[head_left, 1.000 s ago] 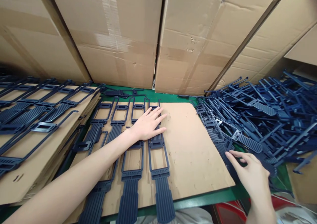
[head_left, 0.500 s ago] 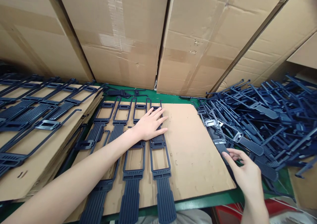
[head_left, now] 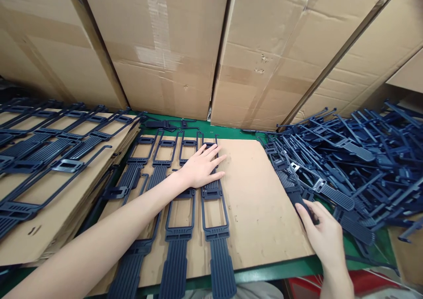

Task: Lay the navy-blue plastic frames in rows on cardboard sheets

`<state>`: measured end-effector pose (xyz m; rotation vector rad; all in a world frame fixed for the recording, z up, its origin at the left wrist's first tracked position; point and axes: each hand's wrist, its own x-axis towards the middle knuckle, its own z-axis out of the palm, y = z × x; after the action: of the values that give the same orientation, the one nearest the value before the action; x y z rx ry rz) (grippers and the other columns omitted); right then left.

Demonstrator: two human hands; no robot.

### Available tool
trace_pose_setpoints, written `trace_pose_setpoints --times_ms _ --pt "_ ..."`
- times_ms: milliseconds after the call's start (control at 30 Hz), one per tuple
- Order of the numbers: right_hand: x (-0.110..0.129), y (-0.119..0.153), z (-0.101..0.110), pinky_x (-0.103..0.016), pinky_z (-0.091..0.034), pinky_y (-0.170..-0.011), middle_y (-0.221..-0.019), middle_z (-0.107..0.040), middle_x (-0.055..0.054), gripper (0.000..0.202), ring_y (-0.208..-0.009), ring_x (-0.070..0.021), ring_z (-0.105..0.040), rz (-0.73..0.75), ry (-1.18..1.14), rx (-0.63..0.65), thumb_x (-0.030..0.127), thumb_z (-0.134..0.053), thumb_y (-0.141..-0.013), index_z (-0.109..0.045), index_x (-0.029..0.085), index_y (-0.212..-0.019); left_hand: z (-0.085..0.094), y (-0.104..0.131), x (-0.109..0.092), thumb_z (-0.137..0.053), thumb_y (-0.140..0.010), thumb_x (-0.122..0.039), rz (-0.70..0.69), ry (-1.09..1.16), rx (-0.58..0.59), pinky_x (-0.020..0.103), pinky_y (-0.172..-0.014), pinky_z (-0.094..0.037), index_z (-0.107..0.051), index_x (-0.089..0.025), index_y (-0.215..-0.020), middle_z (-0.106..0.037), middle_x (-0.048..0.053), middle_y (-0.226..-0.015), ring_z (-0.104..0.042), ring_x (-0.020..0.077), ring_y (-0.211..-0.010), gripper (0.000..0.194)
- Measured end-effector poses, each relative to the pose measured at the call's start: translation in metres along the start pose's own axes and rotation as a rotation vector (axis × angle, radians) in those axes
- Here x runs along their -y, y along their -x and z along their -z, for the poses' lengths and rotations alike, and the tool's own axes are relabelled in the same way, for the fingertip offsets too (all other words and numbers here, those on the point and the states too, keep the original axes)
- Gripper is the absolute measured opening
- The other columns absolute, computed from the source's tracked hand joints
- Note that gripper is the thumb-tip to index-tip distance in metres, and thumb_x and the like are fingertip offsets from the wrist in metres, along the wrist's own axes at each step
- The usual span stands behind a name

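Note:
My left hand (head_left: 204, 166) lies with fingers spread over the upper end of a dark blue plastic frame part (head_left: 216, 233), which has a ribbed paddle at its near end. Similar frame parts (head_left: 178, 233) lie side by side on a cardboard sheet (head_left: 257, 202). At the sheet's right edge, my right hand (head_left: 322, 228) grips the ribbed paddle end of another plastic frame part (head_left: 287, 177) between thumb and fingers. The far end of that part points away, beside the heap, and its tip is hard to separate from the others.
A tangled heap of blue frame parts (head_left: 366, 166) covers the right of the green table (head_left: 264, 274). On the left, stacked cardboard sheets (head_left: 69, 215) carry more parts. Large cardboard boxes (head_left: 158, 47) stand along the back. Something red (head_left: 306, 288) shows below the table edge.
My right hand has shifted slightly left, and the part in it has tilted so its paddle looks darker and steeper. My left hand stays on the same part.

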<state>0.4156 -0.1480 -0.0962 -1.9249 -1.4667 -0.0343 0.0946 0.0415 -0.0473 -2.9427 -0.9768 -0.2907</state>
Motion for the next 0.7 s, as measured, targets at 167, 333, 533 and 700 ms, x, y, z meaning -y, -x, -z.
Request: trace_pose_setpoints --times_ms 167,333,533,700 --pt "0.000 0.000 -0.002 -0.030 -0.044 -0.072 -0.085 -0.062 -0.007 0.036 -0.078 -0.0203 -0.060 0.113 0.017 -0.182 0.047 -0.052 -0.090 -0.067 0.014 -0.095 0.000 0.000 0.000 -0.035 -0.094 -0.056 0.005 0.002 0.012 0.045 -0.116 -0.010 -0.041 -0.019 -0.142 -0.025 0.013 -0.154 -0.018 0.0265 -0.143 0.061" --pt "0.004 0.000 -0.002 -0.031 -0.045 -0.071 -0.082 -0.062 -0.008 0.034 -0.074 -0.0204 -0.060 0.161 0.034 -0.328 0.042 -0.055 -0.090 -0.069 0.010 -0.095 0.000 0.000 0.000 -0.034 -0.095 -0.056 0.009 -0.002 0.028 0.045 -0.116 -0.009 -0.040 -0.019 -0.143 -0.024 0.013 -0.154 -0.016 0.0263 -0.144 0.061" --pt "0.007 0.000 0.005 -0.033 -0.045 -0.071 -0.082 -0.061 -0.009 0.032 -0.075 -0.0211 -0.059 0.168 0.039 -0.443 0.038 -0.058 -0.089 -0.069 0.009 -0.097 -0.002 0.000 0.001 -0.034 -0.094 -0.057 0.004 0.005 0.003 0.044 -0.116 -0.010 -0.041 -0.020 -0.142 -0.025 0.011 -0.154 -0.018 0.0262 -0.143 0.061" --pt "0.015 0.004 0.017 -0.031 -0.044 -0.074 -0.084 -0.060 -0.007 0.026 -0.077 -0.0194 -0.058 0.143 -0.060 -0.362 0.036 -0.059 -0.088 -0.068 0.012 -0.095 -0.005 0.000 0.002 -0.033 -0.094 -0.057 -0.009 0.013 -0.014 0.044 -0.116 -0.009 -0.042 -0.020 -0.141 -0.026 0.011 -0.154 -0.018 0.0264 -0.143 0.061"
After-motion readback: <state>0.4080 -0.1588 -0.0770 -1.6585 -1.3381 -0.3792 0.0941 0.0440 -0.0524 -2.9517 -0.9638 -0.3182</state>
